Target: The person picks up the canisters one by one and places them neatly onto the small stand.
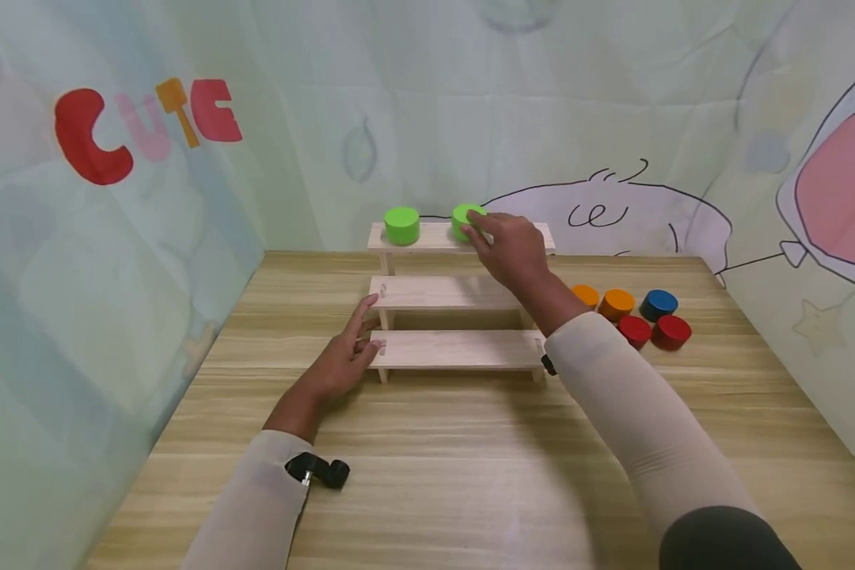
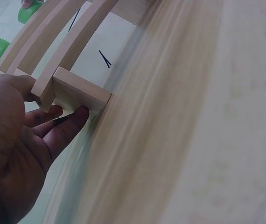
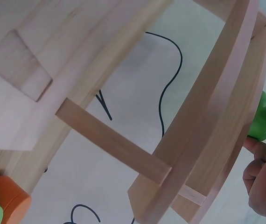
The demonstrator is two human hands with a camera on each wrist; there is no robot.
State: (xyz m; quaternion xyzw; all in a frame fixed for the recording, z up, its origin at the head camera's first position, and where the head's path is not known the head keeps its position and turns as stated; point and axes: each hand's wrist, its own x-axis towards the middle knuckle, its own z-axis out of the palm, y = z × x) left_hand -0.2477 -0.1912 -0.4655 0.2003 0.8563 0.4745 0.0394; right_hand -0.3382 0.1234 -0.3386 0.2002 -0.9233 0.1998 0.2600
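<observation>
Right sleeve [image 1: 648, 412] nearest; green cylinder [image 1: 459, 223] pinched in right grip [image 1: 514, 249].

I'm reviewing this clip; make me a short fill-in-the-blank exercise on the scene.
1. The right hand pinches a ____ cylindrical block at the top shelf.
2. In the head view, the left hand holds the wooden stand at its ____ end.
3. The stand has ____ shelves.
4. The head view shows ____ red blocks on the table.

Missing words: green; left; three; two.
</observation>
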